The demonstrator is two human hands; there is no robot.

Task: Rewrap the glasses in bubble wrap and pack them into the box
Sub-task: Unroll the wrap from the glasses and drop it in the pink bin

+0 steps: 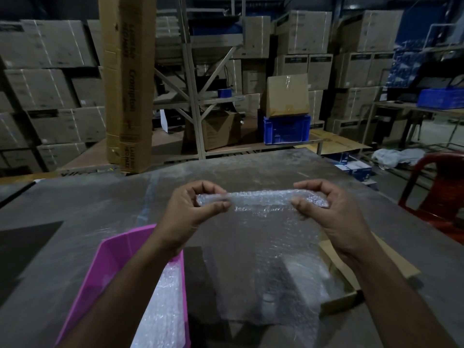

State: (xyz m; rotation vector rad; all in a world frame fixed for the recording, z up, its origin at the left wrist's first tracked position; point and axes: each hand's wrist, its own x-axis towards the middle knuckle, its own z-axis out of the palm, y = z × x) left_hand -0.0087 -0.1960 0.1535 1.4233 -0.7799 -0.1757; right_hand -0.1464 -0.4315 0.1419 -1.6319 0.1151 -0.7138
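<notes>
While the bubble wrap roll sits mid-frame above the table, your left hand and right hand pinch its ends, fingers curled, probably keeping it tight; box lower right, pink bin lower left.

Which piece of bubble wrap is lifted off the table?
The bubble wrap sheet gripped by left hand and right hand; the other lies in the pink tray.
</notes>
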